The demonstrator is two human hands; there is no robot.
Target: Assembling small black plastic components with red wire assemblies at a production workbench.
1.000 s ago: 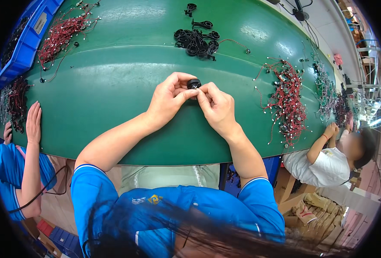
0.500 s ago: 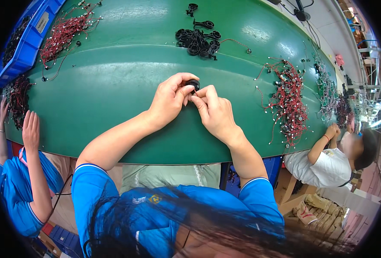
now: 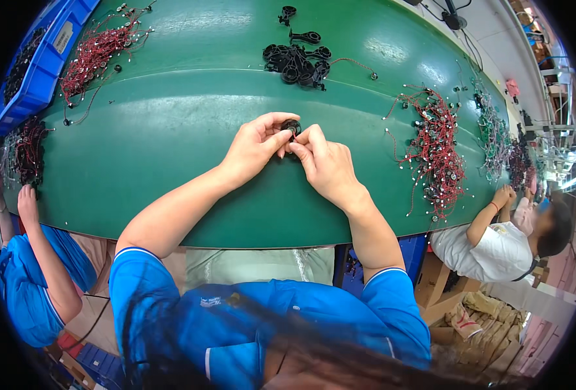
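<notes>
A small black ring-shaped part [image 3: 292, 126] sits pinched between both hands just above the green counter [image 3: 171, 149], near its middle. The left hand [image 3: 254, 147] has its fingers curled shut around the part's near side, thumb and forefinger pressing on it, while the right hand [image 3: 327, 162] meets it from the other side with fingertips closed on the same piece — whether a wire is being fed into it is too small to tell. Judging by this, the assembly of this one piece is mid-way: it is in hand and being worked, not yet set down. Beyond the hands lies a heap of black ring parts [image 3: 297, 62], apparently stock of the same kind, and to the right a large tangle of red wires with small ends [image 3: 434, 149], so much work seems left. Another bundle of red wires [image 3: 96, 52] lies at the far left beside a blue bin [image 3: 37, 78]. A co-worker's hand [image 3: 27, 198] rests on the counter's left edge, and another person in a white shirt [image 3: 496, 247] sits at the right — both well apart from the part.
</notes>
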